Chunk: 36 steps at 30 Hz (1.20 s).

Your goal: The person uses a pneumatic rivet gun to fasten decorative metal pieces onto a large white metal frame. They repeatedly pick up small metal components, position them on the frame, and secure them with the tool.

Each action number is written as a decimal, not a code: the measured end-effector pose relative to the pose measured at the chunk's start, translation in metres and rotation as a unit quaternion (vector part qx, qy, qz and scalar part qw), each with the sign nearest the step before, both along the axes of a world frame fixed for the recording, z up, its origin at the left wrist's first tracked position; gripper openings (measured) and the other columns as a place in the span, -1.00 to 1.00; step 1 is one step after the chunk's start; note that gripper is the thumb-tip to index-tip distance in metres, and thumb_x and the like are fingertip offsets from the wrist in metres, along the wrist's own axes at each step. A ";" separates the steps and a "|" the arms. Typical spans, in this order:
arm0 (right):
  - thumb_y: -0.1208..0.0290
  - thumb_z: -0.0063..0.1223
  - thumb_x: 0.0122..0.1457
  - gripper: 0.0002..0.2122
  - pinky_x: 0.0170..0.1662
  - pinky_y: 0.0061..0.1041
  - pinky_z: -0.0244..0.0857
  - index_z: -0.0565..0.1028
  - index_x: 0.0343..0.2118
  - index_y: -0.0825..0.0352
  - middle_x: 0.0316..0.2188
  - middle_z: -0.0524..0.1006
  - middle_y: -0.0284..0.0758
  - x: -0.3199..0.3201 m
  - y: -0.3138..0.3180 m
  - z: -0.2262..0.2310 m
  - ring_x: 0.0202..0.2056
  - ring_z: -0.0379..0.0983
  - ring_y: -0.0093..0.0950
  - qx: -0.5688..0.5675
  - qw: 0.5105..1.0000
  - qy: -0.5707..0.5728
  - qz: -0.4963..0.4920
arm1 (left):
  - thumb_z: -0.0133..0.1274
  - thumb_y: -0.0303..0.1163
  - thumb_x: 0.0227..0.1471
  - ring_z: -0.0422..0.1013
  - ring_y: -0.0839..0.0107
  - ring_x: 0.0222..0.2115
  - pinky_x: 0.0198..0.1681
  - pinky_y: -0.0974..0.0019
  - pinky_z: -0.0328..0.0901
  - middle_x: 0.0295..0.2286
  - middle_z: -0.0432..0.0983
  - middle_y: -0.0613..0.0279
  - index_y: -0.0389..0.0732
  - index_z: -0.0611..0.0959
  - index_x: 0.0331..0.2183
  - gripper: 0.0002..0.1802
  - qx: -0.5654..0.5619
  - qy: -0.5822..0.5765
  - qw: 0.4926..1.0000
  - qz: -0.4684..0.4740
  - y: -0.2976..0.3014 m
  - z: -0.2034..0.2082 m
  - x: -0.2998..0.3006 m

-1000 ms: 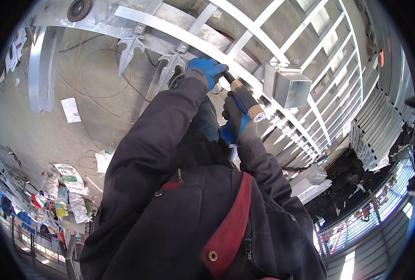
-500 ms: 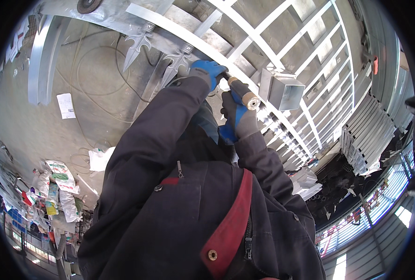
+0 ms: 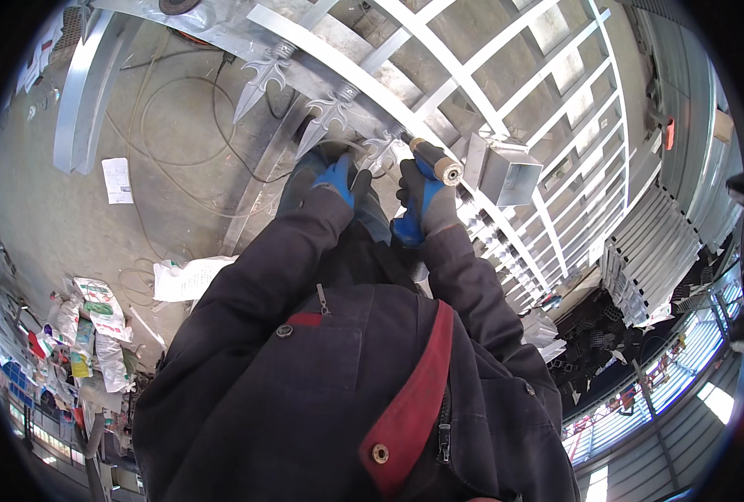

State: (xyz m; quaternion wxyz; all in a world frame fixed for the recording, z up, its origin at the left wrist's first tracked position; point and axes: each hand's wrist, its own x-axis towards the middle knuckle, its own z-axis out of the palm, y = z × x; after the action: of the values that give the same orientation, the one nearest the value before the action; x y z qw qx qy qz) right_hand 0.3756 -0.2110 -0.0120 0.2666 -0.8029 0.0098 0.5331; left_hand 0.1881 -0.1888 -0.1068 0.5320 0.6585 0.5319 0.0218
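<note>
A cordless drill (image 3: 436, 162) with a dark body and tan rings is gripped in my right hand (image 3: 426, 194), which wears a blue and dark glove. The drill's front end is close to the pale metal bar of a large frame (image 3: 357, 74). My gloved left hand (image 3: 336, 179) is low between my knees, away from the frame; its fingertips are not clear, so I cannot make out whether it holds anything. Spear-shaped metal finials (image 3: 328, 115) stick out from the frame's near edge, one of them just left of the drill.
A square metal tube piece (image 3: 510, 171) sits on the frame right of the drill. Cables (image 3: 189, 163) loop over the floor at left, near a paper sheet (image 3: 117, 181). Bags and wrappers (image 3: 100, 330) lie at lower left. Stacked metal profiles (image 3: 652, 251) stand at right.
My left hand has drawn back from the bar beside the drill's front end, down toward my knees. The finial it covered now shows. My right hand still holds the drill in about the same place.
</note>
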 end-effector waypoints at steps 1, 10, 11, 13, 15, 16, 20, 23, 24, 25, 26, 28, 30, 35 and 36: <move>0.24 0.26 0.22 -0.71 -0.52 -0.46 0.32 0.56 -0.15 0.36 -0.54 0.53 -0.36 0.001 0.001 0.000 -0.57 0.47 -0.51 -0.004 1.000 0.005 -0.001 | 0.04 -0.08 0.33 0.60 0.03 -0.14 -0.05 0.03 0.45 -0.14 0.67 -0.05 -0.15 0.64 0.06 -0.57 -0.087 -0.011 0.996 0.000 -0.005 -0.006 0.003; 0.27 0.26 0.24 -0.71 -0.55 -0.48 0.29 0.51 -0.11 0.32 -0.53 0.51 -0.36 -0.002 0.005 -0.002 -0.61 0.43 -0.51 -0.005 1.000 0.013 -0.006 | -0.09 0.14 0.36 0.62 0.06 -0.15 -0.02 0.08 0.43 -0.20 0.70 -0.04 -0.15 0.74 -0.09 -0.43 -0.284 -0.001 0.959 0.004 0.000 -0.037 0.027; 0.28 0.27 0.24 -0.72 -0.56 -0.48 0.28 0.51 -0.10 0.32 -0.53 0.51 -0.37 -0.002 0.005 -0.004 -0.61 0.42 -0.52 -0.007 1.000 0.012 -0.004 | -0.11 0.12 0.39 0.63 0.09 -0.21 -0.07 0.10 0.44 -0.25 0.72 -0.02 -0.18 0.77 -0.17 -0.42 -0.233 0.014 0.972 -0.011 0.003 -0.033 0.026; 0.29 0.27 0.24 -0.72 -0.56 -0.47 0.27 0.51 -0.08 0.31 -0.52 0.50 -0.37 -0.003 0.003 -0.007 -0.62 0.40 -0.52 -0.008 1.000 0.013 -0.012 | -0.10 0.12 0.38 0.63 0.06 -0.18 -0.04 0.08 0.44 -0.24 0.72 -0.03 -0.15 0.78 -0.18 -0.43 -0.254 0.017 0.967 -0.003 0.009 -0.024 0.025; 0.30 0.28 0.24 -0.71 -0.56 -0.47 0.26 0.51 -0.06 0.29 -0.52 0.50 -0.38 -0.004 0.001 -0.010 -0.62 0.39 -0.53 -0.002 0.999 0.019 -0.034 | -0.10 0.15 0.36 0.57 -0.05 -0.07 0.05 0.03 0.40 -0.14 0.67 -0.09 -0.11 0.74 -0.08 -0.43 -0.281 0.024 0.959 -0.020 0.016 -0.017 0.026; 0.31 0.28 0.24 -0.71 -0.56 -0.47 0.26 0.51 -0.05 0.29 -0.52 0.50 -0.38 -0.005 0.000 -0.011 -0.62 0.39 -0.53 0.007 0.999 0.015 -0.038 | -0.10 0.19 0.33 0.51 -0.15 0.01 0.12 -0.01 0.36 -0.06 0.62 -0.16 -0.08 0.69 0.02 -0.41 -0.298 0.029 0.953 -0.044 0.021 -0.015 0.026; 0.34 0.29 0.24 -0.70 -0.56 -0.47 0.25 0.51 -0.02 0.26 -0.50 0.51 -0.38 -0.005 -0.001 -0.013 -0.62 0.38 -0.53 0.009 1.000 0.002 -0.021 | -0.09 0.11 0.37 0.60 -0.04 -0.08 0.04 0.03 0.42 -0.17 0.70 -0.07 -0.12 0.78 -0.15 -0.45 -0.257 0.032 0.965 -0.042 0.024 -0.007 0.026; 0.35 0.31 0.23 -0.69 -0.56 -0.47 0.25 0.51 -0.01 0.25 -0.50 0.51 -0.38 -0.004 0.002 -0.013 -0.62 0.38 -0.52 -0.028 0.999 0.006 -0.022 | -0.11 0.12 0.38 0.59 -0.05 -0.05 0.07 0.03 0.41 -0.14 0.69 -0.09 -0.13 0.77 -0.12 -0.44 -0.252 0.035 0.966 -0.043 0.014 -0.016 0.024; 0.35 0.31 0.22 -0.68 -0.56 -0.47 0.25 0.51 0.00 0.25 -0.50 0.51 -0.38 -0.004 0.002 -0.013 -0.62 0.38 -0.51 -0.032 0.999 0.003 -0.030 | -0.12 0.12 0.37 0.58 -0.06 -0.04 0.08 0.02 0.40 -0.12 0.68 -0.10 -0.13 0.76 -0.10 -0.43 -0.253 0.038 0.965 -0.047 0.011 -0.023 0.024; 0.35 0.31 0.21 -0.68 -0.56 -0.46 0.25 0.51 0.00 0.26 -0.51 0.51 -0.38 -0.004 0.003 -0.013 -0.62 0.39 -0.51 -0.030 0.999 0.005 -0.035 | -0.13 0.13 0.37 0.57 -0.06 -0.02 0.09 0.02 0.39 -0.11 0.68 -0.11 -0.13 0.76 -0.09 -0.42 -0.253 0.040 0.965 -0.052 0.007 -0.033 0.024; 0.35 0.32 0.21 -0.67 -0.56 -0.46 0.25 0.51 0.00 0.26 -0.51 0.51 -0.38 -0.004 0.003 -0.012 -0.62 0.39 -0.50 -0.021 0.999 0.004 -0.040 | -0.13 0.14 0.37 0.57 -0.07 -0.01 0.10 0.02 0.39 -0.09 0.67 -0.12 -0.14 0.75 -0.08 -0.41 -0.244 0.034 0.968 -0.048 0.001 -0.043 0.025; 0.35 0.32 0.19 -0.66 -0.56 -0.46 0.26 0.51 -0.01 0.27 -0.51 0.51 -0.38 -0.006 0.003 -0.011 -0.62 0.40 -0.49 -0.013 0.999 0.002 -0.043 | -0.11 0.18 0.35 0.57 -0.06 -0.02 0.10 0.02 0.39 -0.10 0.68 -0.08 -0.14 0.71 -0.01 -0.39 -0.271 0.021 0.961 -0.060 -0.007 -0.066 0.027; 0.36 0.31 0.18 -0.66 -0.56 -0.45 0.26 0.51 -0.01 0.28 -0.51 0.52 -0.37 -0.006 0.002 -0.009 -0.61 0.41 -0.49 -0.016 0.999 0.002 -0.041 | -0.09 0.19 0.34 0.58 -0.01 -0.04 0.08 0.05 0.39 -0.12 0.69 -0.02 -0.14 0.70 0.01 -0.38 -0.264 0.023 0.963 -0.057 -0.017 -0.082 0.029; 0.35 0.28 0.18 -0.75 -0.56 -0.44 0.26 0.54 -0.12 0.29 -0.52 0.51 -0.36 -0.007 0.005 -0.008 -0.61 0.41 -0.48 -0.029 0.999 -0.003 -0.029 | -0.11 0.19 0.33 0.58 -0.12 -0.04 0.09 -0.02 0.40 -0.10 0.68 -0.12 -0.14 0.75 -0.05 -0.37 -0.279 0.010 0.960 -0.017 -0.022 -0.087 0.027; 0.35 0.28 0.18 -0.76 -0.56 -0.43 0.26 0.54 -0.14 0.29 -0.53 0.51 -0.36 -0.007 0.007 -0.009 -0.61 0.41 -0.48 -0.032 0.999 0.003 -0.032 | -0.10 0.19 0.32 0.59 -0.10 -0.06 0.08 -0.01 0.41 -0.12 0.69 -0.11 -0.13 0.76 -0.06 -0.37 -0.288 -0.007 0.958 -0.007 -0.020 -0.083 0.027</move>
State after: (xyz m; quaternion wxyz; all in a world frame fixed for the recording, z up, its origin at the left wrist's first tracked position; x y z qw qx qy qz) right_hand 0.3691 -0.2042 -0.0205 0.2576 -0.8088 0.0535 0.5259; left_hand 0.2151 -0.2084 -0.1901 0.7028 0.4811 0.5074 -0.1309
